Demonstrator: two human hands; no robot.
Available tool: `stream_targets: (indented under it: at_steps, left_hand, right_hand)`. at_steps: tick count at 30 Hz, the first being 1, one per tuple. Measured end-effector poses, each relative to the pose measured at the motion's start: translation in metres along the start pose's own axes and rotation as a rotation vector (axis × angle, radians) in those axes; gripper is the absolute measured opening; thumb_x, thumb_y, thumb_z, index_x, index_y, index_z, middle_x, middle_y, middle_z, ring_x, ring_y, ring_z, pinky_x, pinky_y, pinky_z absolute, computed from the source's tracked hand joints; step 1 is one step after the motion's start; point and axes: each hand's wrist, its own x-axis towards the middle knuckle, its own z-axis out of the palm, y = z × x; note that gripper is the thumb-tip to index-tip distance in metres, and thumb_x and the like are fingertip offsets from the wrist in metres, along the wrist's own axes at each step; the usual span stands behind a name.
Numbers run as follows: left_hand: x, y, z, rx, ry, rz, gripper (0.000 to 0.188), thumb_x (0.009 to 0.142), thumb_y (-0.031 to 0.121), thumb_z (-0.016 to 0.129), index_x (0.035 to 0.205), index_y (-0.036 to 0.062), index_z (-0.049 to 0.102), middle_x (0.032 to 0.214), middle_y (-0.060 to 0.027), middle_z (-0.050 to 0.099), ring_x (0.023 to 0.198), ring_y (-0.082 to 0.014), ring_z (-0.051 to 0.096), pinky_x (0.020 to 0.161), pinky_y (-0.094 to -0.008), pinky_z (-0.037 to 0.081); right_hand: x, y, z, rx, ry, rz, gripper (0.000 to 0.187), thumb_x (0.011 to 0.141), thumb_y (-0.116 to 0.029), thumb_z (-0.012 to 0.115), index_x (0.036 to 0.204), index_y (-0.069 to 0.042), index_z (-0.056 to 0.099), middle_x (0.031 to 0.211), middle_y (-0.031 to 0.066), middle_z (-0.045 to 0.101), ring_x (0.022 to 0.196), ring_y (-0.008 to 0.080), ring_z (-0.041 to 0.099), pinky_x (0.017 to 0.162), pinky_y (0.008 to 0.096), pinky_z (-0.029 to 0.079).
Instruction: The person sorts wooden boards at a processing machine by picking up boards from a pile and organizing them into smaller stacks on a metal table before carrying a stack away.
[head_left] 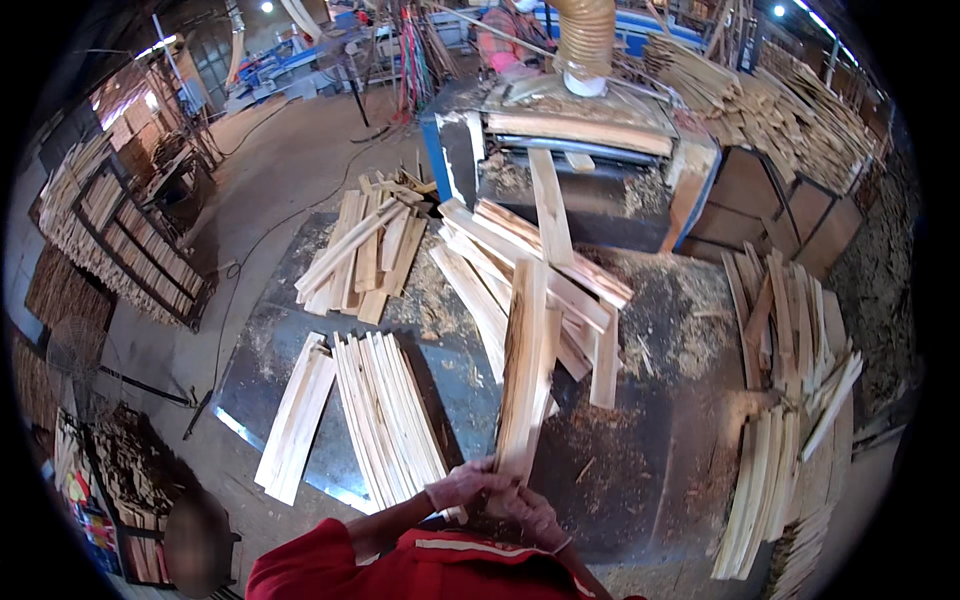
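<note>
Two wooden planks, one with a dark bark streak (517, 360), are held together at their near end, their length pointing away over the table. My left hand (468, 486), in a pale glove, is closed on that end from the left. Closed on the same end from the right is my gloved right hand (531, 514); the fingertips of both hands are partly hidden. Beyond the planks lies a crossed heap of loose boards (470, 282). A neat row of narrow boards (388, 415) lies beside my left hand, with a few wider ones (297, 415) further left.
A planing machine (580, 125) with a yellow hose (585, 40) stands at the far side, one board (550, 205) sticking out of it. Shavings litter the dark table (640, 470). More boards lie far left (365, 240) and at right (765, 480). A person (505, 45) stands behind the machine.
</note>
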Motion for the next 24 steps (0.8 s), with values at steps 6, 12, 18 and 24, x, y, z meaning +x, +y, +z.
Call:
stream_targets:
  at_steps: [6, 12, 18, 24]
  left_hand:
    - [-0.081, 0.033, -0.11, 0.659, -0.076, 0.366, 0.037, 0.093, 0.014, 0.068, 0.124, -0.0037, 0.062, 0.123, -0.0117, 0.066, 0.111, -0.0189, 0.063, 0.098, -0.0313, 0.049]
    - [-0.105, 0.061, -0.19, -0.152, 0.405, -0.011, 0.04, 0.088, 0.008, 0.072, 0.125, -0.0024, 0.062, 0.109, -0.0125, 0.071, 0.099, -0.0203, 0.068, 0.094, -0.0336, 0.052]
    - [0.033, 0.246, -0.255, 0.144, 0.639, 0.329, 0.018, 0.092, 0.017, 0.064, 0.104, 0.0031, 0.066, 0.083, -0.0042, 0.066, 0.075, -0.0175, 0.065, 0.064, -0.0334, 0.054]
    - [0.096, 0.414, -0.319, 0.038, 1.001, 0.905, 0.047, 0.095, 0.013, 0.059, 0.14, 0.015, 0.044, 0.115, -0.0124, 0.064, 0.108, -0.0169, 0.06, 0.091, -0.0337, 0.053]
  right_hand:
    - [0.031, -0.04, -0.019, -0.37, 0.064, 0.013, 0.029, 0.101, -0.03, 0.06, 0.116, -0.006, 0.068, 0.103, 0.0002, 0.069, 0.097, 0.0104, 0.061, 0.088, 0.0285, 0.052]
    - [0.169, -0.126, -0.079, -0.137, 0.37, -0.49, 0.038, 0.101, -0.018, 0.057, 0.135, 0.0, 0.053, 0.12, 0.011, 0.066, 0.108, 0.0203, 0.064, 0.091, 0.0319, 0.054]
    - [0.322, -0.258, -0.102, -0.878, 0.93, -0.672, 0.067, 0.093, -0.03, 0.069, 0.144, 0.003, 0.042, 0.121, 0.014, 0.066, 0.102, 0.0229, 0.066, 0.081, 0.0373, 0.056]
    - [0.332, -0.22, -0.096, 0.059, 0.417, -0.236, 0.058, 0.093, -0.031, 0.069, 0.138, 0.001, 0.05, 0.112, 0.0077, 0.069, 0.09, 0.0181, 0.069, 0.069, 0.0337, 0.058]
